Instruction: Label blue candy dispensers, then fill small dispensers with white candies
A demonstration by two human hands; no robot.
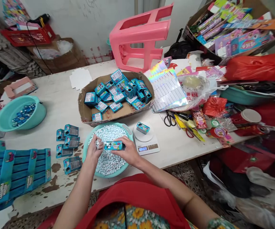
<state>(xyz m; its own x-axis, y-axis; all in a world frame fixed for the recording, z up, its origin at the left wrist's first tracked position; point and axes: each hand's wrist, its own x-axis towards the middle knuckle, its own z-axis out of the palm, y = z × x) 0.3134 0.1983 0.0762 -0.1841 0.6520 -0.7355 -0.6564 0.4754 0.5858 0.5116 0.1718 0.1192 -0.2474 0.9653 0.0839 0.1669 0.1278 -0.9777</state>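
One small blue box (113, 145) is hovering over the bowl (85, 147) of white pieces (111, 131) on the bench (175, 152) I am watching.
I am pinching the box between the thumb and fingers of the right hand (128, 152), while the left hand (95, 149) is holding its grip curled around a few white pieces at the box's left end. Another blue box (143, 128) is sitting on the scale (154, 140), just right of the bowl. On the far side, a cardboard tray (118, 118) is holding a heap of blue boxes (114, 90), and five blue cartons (71, 142) are resting left of the bowl. Black scissors (169, 116) are lying to the right of the scale.
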